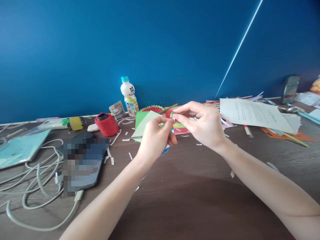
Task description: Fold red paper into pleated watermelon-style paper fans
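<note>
My left hand (156,135) and my right hand (203,123) meet above the table, fingertips almost touching. Both are closed in a pinch around a small green-and-white piece (172,114), which looks like paper; its exact shape is too small to tell. Behind my left hand lie a pale green sheet (145,124) and a brighter green sheet (140,117). A thin metal blade (135,137) sticks out left of that hand, its other end hidden. Something blue (165,151) shows partly beneath the left hand. Beyond stands a pleated red-and-green paper fan (152,108).
A drink bottle (129,96) and a red roll (107,125) stand against the blue wall (160,50). To the left lie a phone (87,166) and looped white cables (37,186). Printed sheets (255,113) cover paper strips at right. White paper scraps (112,161) litter the table (185,200).
</note>
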A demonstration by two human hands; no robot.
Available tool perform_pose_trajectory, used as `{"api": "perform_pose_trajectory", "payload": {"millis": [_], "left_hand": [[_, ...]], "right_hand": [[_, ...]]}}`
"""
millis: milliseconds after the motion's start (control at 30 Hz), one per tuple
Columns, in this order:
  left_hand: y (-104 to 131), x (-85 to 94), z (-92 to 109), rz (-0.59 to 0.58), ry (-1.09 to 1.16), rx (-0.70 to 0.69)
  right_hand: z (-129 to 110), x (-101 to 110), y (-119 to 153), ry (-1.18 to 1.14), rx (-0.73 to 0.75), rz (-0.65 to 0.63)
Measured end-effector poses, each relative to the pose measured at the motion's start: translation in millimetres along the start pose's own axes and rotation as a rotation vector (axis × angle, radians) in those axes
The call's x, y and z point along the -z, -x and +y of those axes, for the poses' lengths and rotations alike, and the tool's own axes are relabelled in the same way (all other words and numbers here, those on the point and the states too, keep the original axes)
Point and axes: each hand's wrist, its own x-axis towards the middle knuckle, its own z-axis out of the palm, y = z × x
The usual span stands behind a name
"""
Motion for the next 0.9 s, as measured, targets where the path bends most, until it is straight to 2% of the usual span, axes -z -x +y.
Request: {"api": "perform_pose_trajectory", "payload": {"millis": [900], "left_hand": [[-0.5, -0.1, -0.6, 0.016, 0.007, -0.015]], "right_hand": [[-0.9, 1.5, -1.0, -0.044, -0.025, -0.034]]}}
